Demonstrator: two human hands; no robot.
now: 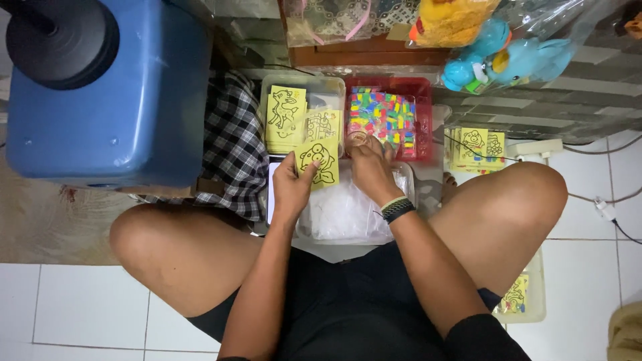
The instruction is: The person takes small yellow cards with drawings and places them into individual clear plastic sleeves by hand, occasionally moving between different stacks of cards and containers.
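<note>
Seated cross-legged on a tiled floor (87,301), a person holds a yellow card (319,162) with a black cartoon outline in the left hand (292,189), thumb and fingers pinched on its lower edge. The right hand (370,170), just beside the card, closes on a small clear item too blurred to identify. Beyond the card sit a clear tray (302,83) of matching cards and a red basket (420,87) of coloured pieces; below it lies a tray of white bags (344,214).

Floor: white glazed tiles (80,304) w/ grey grout. Tan patterned mat (40,220) at left. Large blue plastic container (114,93) upper left. Even indoor light.
</note>
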